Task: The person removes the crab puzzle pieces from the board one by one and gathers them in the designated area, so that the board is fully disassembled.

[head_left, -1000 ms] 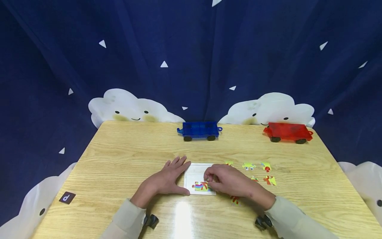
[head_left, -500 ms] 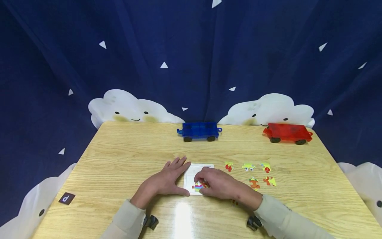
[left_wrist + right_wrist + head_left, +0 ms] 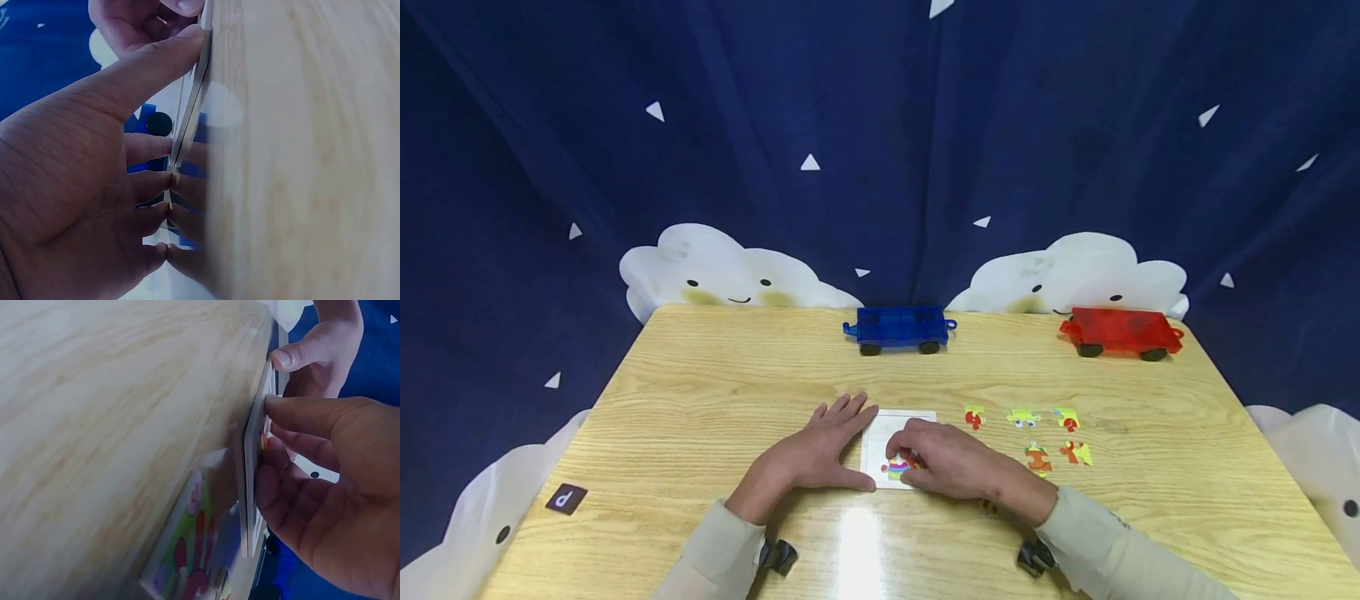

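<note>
A white puzzle tray (image 3: 880, 425) lies in the middle of the table in the head view. My left hand (image 3: 820, 454) rests along its left side, fingers spread and straight, with the thumb at the near left corner. My right hand (image 3: 951, 461) is over the tray's near part, its fingers bent and its thumb low, pinching at a puzzle piece. A rainbow-striped puzzle piece (image 3: 897, 468) shows between thumb and fingers; the rest is hidden by the hand. In the right wrist view, the thumb (image 3: 294, 412) touches the tray's edge and the curled fingers reach over its face.
Several loose pieces lie right of the tray, among them one with eyes (image 3: 1024, 419) and a red-and-yellow one (image 3: 1077, 453). Another loose piece (image 3: 988, 507) is partly under the right wrist. Behind stand a blue toy wagon (image 3: 901, 327) and a red one (image 3: 1123, 332). A dark card (image 3: 566, 498) lies far left.
My right hand has moved left across the tray, uncovering loose pieces to its right, and has then stayed nearly still. My left hand has kept its place.
</note>
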The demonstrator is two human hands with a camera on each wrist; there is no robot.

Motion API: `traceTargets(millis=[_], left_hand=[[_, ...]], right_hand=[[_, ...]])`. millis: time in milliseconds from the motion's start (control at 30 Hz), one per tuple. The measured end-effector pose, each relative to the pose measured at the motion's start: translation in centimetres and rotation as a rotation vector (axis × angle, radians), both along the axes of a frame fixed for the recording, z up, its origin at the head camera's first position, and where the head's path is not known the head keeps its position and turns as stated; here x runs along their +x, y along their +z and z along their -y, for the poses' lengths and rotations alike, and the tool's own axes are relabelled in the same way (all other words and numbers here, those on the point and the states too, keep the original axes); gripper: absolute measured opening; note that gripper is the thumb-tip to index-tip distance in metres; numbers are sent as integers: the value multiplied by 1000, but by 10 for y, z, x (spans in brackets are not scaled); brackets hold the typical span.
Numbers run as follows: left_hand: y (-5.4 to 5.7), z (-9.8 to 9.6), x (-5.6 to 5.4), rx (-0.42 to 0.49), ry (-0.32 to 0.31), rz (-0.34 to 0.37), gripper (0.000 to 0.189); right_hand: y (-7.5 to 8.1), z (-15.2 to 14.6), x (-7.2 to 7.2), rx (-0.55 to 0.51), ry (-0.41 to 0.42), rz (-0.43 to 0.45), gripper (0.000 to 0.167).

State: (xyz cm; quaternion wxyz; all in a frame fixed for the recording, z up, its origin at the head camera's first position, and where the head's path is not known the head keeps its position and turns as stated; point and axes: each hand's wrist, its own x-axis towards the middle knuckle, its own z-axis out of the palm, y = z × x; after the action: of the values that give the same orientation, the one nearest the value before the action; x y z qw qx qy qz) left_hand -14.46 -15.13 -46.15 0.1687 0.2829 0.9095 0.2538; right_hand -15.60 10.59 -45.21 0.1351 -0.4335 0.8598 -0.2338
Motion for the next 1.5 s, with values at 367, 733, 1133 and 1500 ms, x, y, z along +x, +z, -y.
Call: traceTargets(millis=[367, 733, 1133, 1500], left_hand=[[1, 0, -1, -17, -9, -15, 103], [0, 0, 0, -14, -7, -8, 103], [0, -1, 0, -7, -11, -2, 102], [-1, -1, -1, -20, -2, 1, 104]], right_hand=[[4, 1, -1, 10, -4, 16, 25], [1, 0, 4, -23, -29, 13, 26], [8, 4, 4, -122, -42, -7, 11], [36, -19, 2, -175, -114, 134, 13]])
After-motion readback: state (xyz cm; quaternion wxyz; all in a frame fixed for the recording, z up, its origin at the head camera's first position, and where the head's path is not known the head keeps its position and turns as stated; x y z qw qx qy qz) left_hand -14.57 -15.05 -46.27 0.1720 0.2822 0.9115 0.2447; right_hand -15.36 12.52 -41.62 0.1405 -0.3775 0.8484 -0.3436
